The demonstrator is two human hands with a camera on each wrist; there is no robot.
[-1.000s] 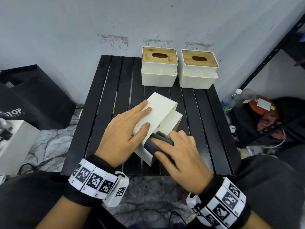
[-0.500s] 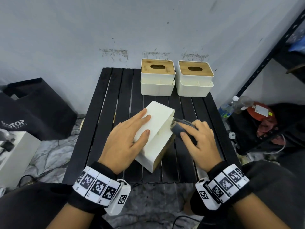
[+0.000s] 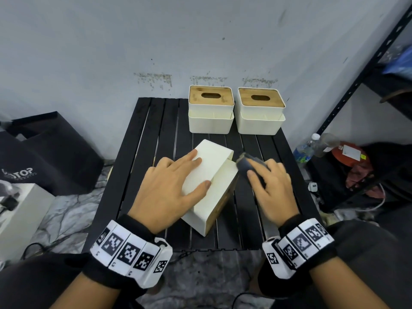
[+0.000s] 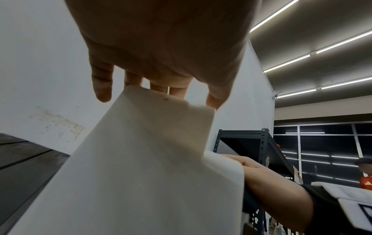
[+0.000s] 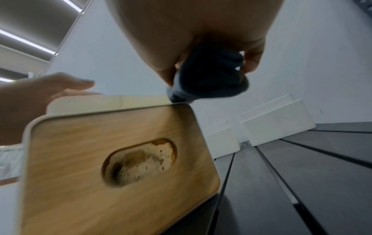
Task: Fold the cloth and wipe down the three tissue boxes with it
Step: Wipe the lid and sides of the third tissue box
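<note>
Black slatted table (image 3: 156,134) against stained grey wall (image 3: 111,52) — metal shelving (image 3: 356,81) alongside.

Hidden and blurred parts

The cloth (image 3: 246,165) is largely covered by the motion-blurred right hand (image 3: 270,190); the tipped tissue box (image 3: 214,175) is cut off at 6 o'clock in the left wrist view.

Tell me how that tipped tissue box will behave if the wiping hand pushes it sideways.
The tipped box looks rigid, probably light plastic. It would likely slide on the slatted table, so the left hand pressing flat on it helps. Its wooden lid faces sideways and might pop loose.
</note>
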